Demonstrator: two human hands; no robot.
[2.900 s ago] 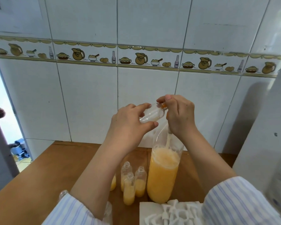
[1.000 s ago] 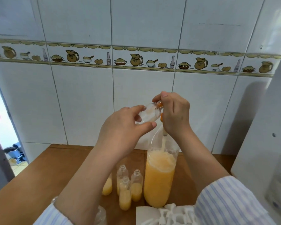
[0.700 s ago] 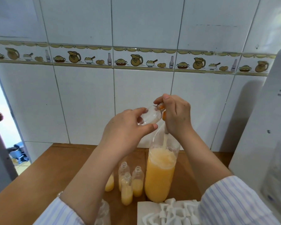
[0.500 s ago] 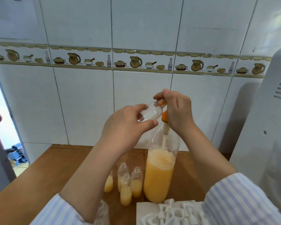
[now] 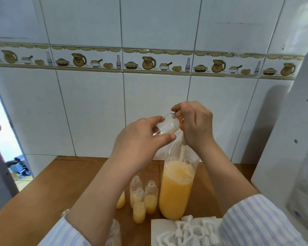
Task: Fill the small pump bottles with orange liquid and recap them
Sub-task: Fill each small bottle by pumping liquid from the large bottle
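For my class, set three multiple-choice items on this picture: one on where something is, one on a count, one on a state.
1. Where do the white pump caps lie?
A. on a white sheet at the near table edge
B. on the wall
C. inside the big bottle

2. How many open small bottles stand clustered just left of the big bottle?
A. one
B. three
C. six

3. How is the small bottle in the left hand held?
A. upright
B. tipped on its side
C. capped on the table

Answers: 1 A, they rest on the sheet; 2 B, three uncapped necks show; 3 B, its mouth points sideways at the right hand.
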